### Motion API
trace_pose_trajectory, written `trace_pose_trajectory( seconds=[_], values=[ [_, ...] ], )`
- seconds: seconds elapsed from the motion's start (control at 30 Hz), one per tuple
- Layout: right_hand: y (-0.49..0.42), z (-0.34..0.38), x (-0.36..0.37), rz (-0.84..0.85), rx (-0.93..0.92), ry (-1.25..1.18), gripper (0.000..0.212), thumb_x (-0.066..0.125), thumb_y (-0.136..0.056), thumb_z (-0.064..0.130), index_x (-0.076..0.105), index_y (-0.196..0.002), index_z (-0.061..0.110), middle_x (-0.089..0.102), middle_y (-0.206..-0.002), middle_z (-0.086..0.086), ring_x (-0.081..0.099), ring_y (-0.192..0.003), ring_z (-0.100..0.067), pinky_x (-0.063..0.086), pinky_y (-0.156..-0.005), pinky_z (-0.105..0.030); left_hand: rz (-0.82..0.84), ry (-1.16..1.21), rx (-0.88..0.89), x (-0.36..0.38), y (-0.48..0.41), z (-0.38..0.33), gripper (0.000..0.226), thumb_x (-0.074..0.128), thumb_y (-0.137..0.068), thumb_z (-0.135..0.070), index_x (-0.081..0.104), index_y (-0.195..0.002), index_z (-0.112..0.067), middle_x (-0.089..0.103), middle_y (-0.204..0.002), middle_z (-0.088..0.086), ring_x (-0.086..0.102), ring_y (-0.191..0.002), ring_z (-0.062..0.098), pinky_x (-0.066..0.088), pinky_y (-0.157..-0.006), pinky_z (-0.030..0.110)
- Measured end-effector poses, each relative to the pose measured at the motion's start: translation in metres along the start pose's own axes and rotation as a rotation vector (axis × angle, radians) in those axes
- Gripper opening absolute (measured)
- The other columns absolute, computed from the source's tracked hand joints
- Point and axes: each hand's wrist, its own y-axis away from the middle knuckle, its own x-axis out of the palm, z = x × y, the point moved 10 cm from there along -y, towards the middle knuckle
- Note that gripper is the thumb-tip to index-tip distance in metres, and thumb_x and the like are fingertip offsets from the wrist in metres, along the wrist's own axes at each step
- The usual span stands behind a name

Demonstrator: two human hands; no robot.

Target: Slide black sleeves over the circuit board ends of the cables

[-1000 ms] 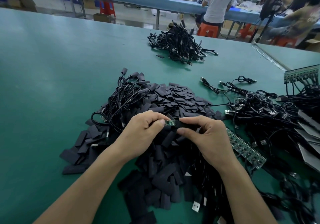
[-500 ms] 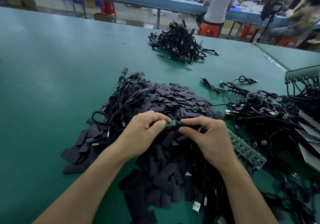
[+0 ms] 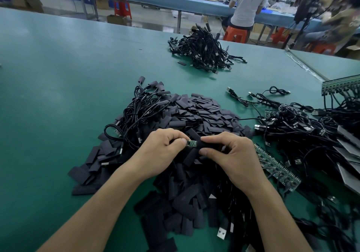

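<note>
— While the left hand (image 3: 159,150) pinches the circuit board (image 3: 191,143), why does the right hand (image 3: 231,158) pinch the black sleeve (image 3: 210,145) against its end?
— Likely to line up its mouth; both hover over the sleeve pile (image 3: 194,115) by the table's (image 3: 58,95) near edge

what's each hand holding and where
Left hand pinches the green circuit board at its left end; right hand pinches the black sleeve near its mouth.

Bare left hand (image 3: 157,152) and right hand (image 3: 231,160), bare forearms (image 3: 109,199), short nails (image 3: 203,151).
</note>
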Motion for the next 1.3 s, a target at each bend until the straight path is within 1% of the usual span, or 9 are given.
trace_pose_trajectory(
  seconds=[0.07,0.2,0.33,0.5,0.6,0.83,1.03,1.17,1.3],
  values=[
    [0.0,0.002,0.0,-0.003,-0.014,0.012,0.029,0.086,-0.072,0.011,0.079,-0.096,0.025,0.071,-0.083,0.012,0.063,-0.073,0.002,0.045,-0.066,-0.01,0.006,0.0,0.002,0.0,0.0,-0.001,0.024,0.056,-0.098,-0.02,0.072,-0.083,-0.03,0.056,-0.064,0.015,0.046,-0.061,0.019,0.038,-0.059,0.037],
    [0.001,0.003,0.003,0.02,-0.032,0.041,0.028,0.085,-0.073,0.009,0.079,-0.098,0.022,0.071,-0.085,0.013,0.063,-0.077,0.003,0.044,-0.07,-0.008,0.015,-0.017,0.018,0.001,0.001,-0.002,0.025,0.055,-0.099,-0.02,0.072,-0.084,-0.03,0.064,-0.075,0.027,0.05,-0.065,0.019,0.047,-0.062,0.052],
    [0.001,0.004,0.001,-0.012,-0.044,0.122,0.026,0.084,-0.075,0.011,0.079,-0.098,0.021,0.07,-0.085,0.015,0.063,-0.08,0.004,0.044,-0.072,-0.008,0.008,-0.013,0.008,0.001,0.001,-0.001,0.026,0.055,-0.098,-0.023,0.072,-0.081,-0.033,0.057,-0.062,0.014,0.046,-0.059,0.018,0.04,-0.056,0.042],
    [0.001,0.01,0.005,0.032,-0.071,0.106,0.027,0.086,-0.072,0.011,0.08,-0.097,0.02,0.071,-0.083,0.014,0.063,-0.078,0.005,0.042,-0.072,-0.007,0.039,-0.007,0.013,0.005,0.002,-0.006,0.022,0.051,-0.084,-0.037,0.073,-0.086,-0.039,0.069,-0.088,0.027,0.063,-0.074,0.042,0.052,-0.072,0.057],
    [0.001,0.01,0.005,0.032,-0.072,0.123,0.026,0.086,-0.073,0.014,0.08,-0.098,0.021,0.071,-0.084,0.015,0.063,-0.079,0.004,0.042,-0.073,-0.008,0.039,0.01,0.019,0.005,0.001,-0.005,0.022,0.052,-0.083,-0.038,0.073,-0.088,-0.04,0.069,-0.088,0.027,0.065,-0.076,0.042,0.053,-0.073,0.057],
    [0.001,0.016,0.007,0.012,-0.129,0.196,0.025,0.084,-0.076,0.013,0.08,-0.1,0.019,0.069,-0.085,0.015,0.06,-0.079,0.005,0.039,-0.073,-0.006,0.004,0.012,0.052,0.001,0.002,-0.002,0.011,0.066,-0.093,-0.021,0.069,-0.088,-0.03,0.067,-0.072,-0.01,0.06,-0.067,0.009,0.053,-0.071,0.039],
    [0.002,0.017,0.003,-0.032,-0.146,0.213,0.023,0.082,-0.078,0.014,0.079,-0.101,0.018,0.069,-0.086,0.014,0.059,-0.076,0.008,0.039,-0.071,-0.005,-0.163,-0.152,0.047,-0.018,0.004,-0.006,0.015,0.073,-0.085,-0.035,0.07,-0.072,-0.029,0.068,-0.063,-0.014,0.06,-0.055,0.0,0.048,-0.055,0.016],
    [0.002,0.016,0.001,-0.057,-0.145,0.222,0.029,0.084,-0.076,0.015,0.078,-0.104,0.02,0.068,-0.086,0.018,0.06,-0.078,0.008,0.041,-0.072,-0.006,-0.134,-0.173,0.031,-0.015,0.004,-0.006,0.02,0.071,-0.089,-0.036,0.072,-0.071,-0.026,0.071,-0.063,-0.01,0.065,-0.055,0.006,0.053,-0.054,0.021],
    [0.002,0.011,-0.006,-0.103,-0.099,0.159,0.035,0.087,-0.072,0.017,0.075,-0.104,0.027,0.069,-0.086,0.02,0.066,-0.077,0.002,0.047,-0.068,-0.01,-0.096,-0.093,0.002,-0.011,0.003,-0.002,0.017,0.07,-0.092,-0.027,0.073,-0.076,-0.026,0.072,-0.067,-0.012,0.064,-0.055,0.003,0.046,-0.05,0.014]
  ],
)
